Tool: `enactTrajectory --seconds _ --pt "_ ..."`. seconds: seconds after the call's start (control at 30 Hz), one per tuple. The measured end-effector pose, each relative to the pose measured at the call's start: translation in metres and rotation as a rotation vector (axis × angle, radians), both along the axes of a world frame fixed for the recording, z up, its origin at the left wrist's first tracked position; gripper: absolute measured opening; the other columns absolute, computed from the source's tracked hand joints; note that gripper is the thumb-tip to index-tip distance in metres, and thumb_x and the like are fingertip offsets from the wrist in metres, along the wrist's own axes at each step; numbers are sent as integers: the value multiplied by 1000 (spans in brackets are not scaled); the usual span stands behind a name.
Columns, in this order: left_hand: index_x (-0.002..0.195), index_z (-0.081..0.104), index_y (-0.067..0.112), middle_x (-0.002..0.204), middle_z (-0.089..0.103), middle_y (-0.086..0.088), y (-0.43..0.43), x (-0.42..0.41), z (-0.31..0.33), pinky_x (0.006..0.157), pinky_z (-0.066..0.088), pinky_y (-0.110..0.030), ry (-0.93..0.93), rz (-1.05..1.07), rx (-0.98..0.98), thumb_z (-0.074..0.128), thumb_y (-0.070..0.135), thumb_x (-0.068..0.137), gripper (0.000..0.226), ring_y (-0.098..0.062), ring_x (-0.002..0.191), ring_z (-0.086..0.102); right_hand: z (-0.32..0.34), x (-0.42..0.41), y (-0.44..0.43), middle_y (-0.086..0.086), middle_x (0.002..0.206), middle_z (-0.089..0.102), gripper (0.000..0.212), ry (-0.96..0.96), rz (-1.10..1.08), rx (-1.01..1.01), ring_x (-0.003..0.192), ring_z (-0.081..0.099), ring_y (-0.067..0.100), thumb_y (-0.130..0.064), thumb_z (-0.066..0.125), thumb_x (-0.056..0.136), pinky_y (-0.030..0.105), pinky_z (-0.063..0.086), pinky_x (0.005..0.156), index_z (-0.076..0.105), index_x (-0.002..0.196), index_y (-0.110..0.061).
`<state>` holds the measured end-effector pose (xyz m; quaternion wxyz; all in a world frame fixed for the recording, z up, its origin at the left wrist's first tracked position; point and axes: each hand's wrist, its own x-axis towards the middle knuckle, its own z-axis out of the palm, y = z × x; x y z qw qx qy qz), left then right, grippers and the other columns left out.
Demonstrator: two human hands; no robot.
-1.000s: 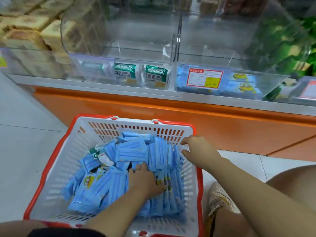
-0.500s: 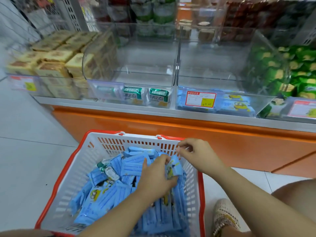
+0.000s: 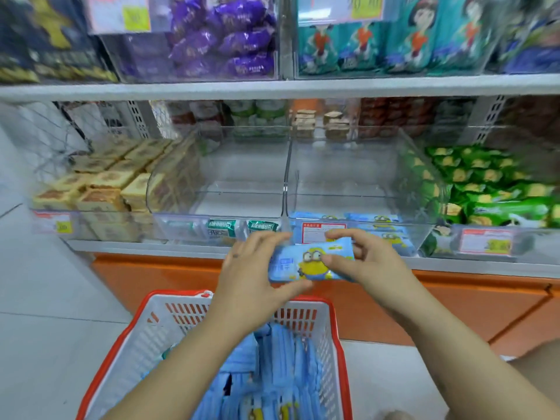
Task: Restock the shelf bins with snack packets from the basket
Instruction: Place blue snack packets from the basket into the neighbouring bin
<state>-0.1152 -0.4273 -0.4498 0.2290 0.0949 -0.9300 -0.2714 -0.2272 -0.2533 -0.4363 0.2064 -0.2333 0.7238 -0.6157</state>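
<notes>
Both hands hold one blue snack packet [image 3: 306, 262] with a yellow cartoon figure, lifted above the basket and just in front of the shelf edge. My left hand [image 3: 248, 277] grips its left end and my right hand [image 3: 366, 262] grips its right end. Below, the white basket with a red rim [image 3: 339, 338] holds several more blue packets [image 3: 272, 374]. Straight ahead a clear shelf bin [image 3: 357, 189] has a few matching blue packets at its front, behind a price label [image 3: 318, 233].
The clear bin to the left [image 3: 233, 189] holds a few green-and-white packets [image 3: 221, 228] at its front. Yellow boxed cakes [image 3: 100, 189] fill the far left bin, green packets [image 3: 491, 189] the right. An upper shelf [image 3: 272, 86] carries purple and teal bags. Orange base panel [image 3: 454, 298] below.
Both hands rose out of the basket, lifting a blue packet up to shelf height. The view tilted upward, bringing the upper shelf into sight.
</notes>
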Motion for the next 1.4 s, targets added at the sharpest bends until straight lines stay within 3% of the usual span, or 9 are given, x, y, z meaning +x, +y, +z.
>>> enactTrajectory --seconds 0.1,0.2,0.3,0.4,0.57,0.7,0.87,1.1,1.4 --pt "133 50 34 122 56 16 -5 -11 23 87 42 -9 12 68 515 77 38 81 58 10 103 57 20 -13 4 29 91 65 28 -5 -71 -38 78 58 23 -25 81 78 37 43 72 69 103 -33" --pt "130 52 25 110 69 3 -5 -31 39 72 53 -20 71 65 860 69 20 90 43 -4 81 70 38 -25 4 17 98 73 25 -6 -67 -82 86 69 32 -14 74 86 42 52 78 66 105 -27" --pt "125 55 21 109 71 0 -5 -53 50 71 56 -24 110 44 963 64 11 95 33 -10 86 72 49 -40 -2 5 110 71 29 116 -98 -30 101 68 21 -17 76 85 39 53 91 65 108 -29" --pt "121 56 23 113 70 -3 -9 -75 57 74 57 -29 144 58 902 66 12 94 32 -18 92 72 59 -57 -9 -5 123 56 49 530 -166 201 115 52 11 -28 81 78 25 41 95 60 121 -32" --pt "119 56 24 106 70 1 -11 -107 71 82 60 -41 162 62 779 67 15 93 30 -17 85 72 78 -81 -31 -10 122 62 58 940 -54 550 115 53 18 -41 79 76 39 40 99 56 128 -32" --pt "126 57 27 105 63 15 -22 -129 76 78 54 -17 189 100 531 63 22 95 31 7 83 62 80 -116 -49 -7 119 66 53 906 -73 609 112 59 22 -37 77 77 39 45 94 55 125 -31" --pt "134 58 18 131 58 -2 -47 -153 64 97 44 -25 57 146 242 60 23 97 38 -15 110 59 51 -167 -67 2 118 64 44 795 -28 908 111 57 28 -34 66 84 36 43 85 52 125 -27" --pt "118 69 25 119 58 6 -58 -170 45 75 37 1 112 134 316 58 19 96 25 -4 93 60 16 -203 -115 7 122 59 41 822 111 1163 110 58 28 -25 64 90 32 38 79 50 128 -19" --pt "124 68 22 120 58 6 -59 -171 36 75 34 6 169 121 358 56 17 98 29 7 94 56 -10 -210 -130 7 126 56 40 736 216 1229 110 56 27 -18 59 91 33 44 80 49 129 -17"
